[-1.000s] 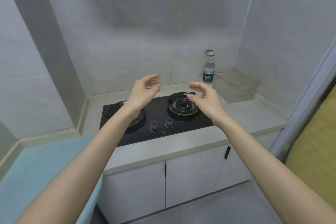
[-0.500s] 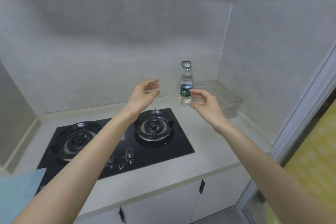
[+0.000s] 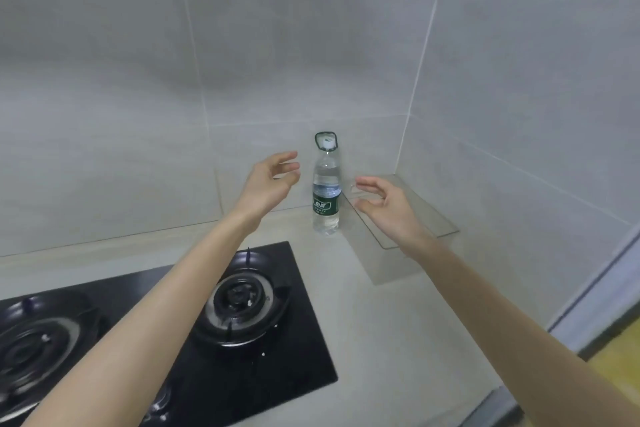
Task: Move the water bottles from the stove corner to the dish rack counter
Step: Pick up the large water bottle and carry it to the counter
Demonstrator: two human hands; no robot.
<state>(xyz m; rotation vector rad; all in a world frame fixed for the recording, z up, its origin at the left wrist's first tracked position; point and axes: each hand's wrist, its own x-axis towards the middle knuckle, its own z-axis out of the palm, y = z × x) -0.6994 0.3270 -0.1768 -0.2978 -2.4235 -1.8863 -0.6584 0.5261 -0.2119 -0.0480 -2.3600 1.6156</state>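
Observation:
One clear water bottle (image 3: 326,191) with a green label and a looped cap ring stands upright on the pale counter (image 3: 377,329), near the back wall right of the stove. My left hand (image 3: 268,180) hovers just left of the bottle, fingers loosely curved, touching nothing. My right hand (image 3: 384,206) hovers just right of it, fingers spread, palm toward the bottle, also holding nothing. The bottle stands between both hands with a small gap on each side.
A black two-burner gas stove (image 3: 263,319) lies in front left of the bottle, under my left forearm. A clear plastic tray (image 3: 433,222) sits in the wall corner behind my right hand. Tiled walls (image 3: 242,62) close the back and right.
The view has moved closer to the corner. Both hands have travelled forward and now flank the bottle, left hand arriving beside it and right hand passing to its right.

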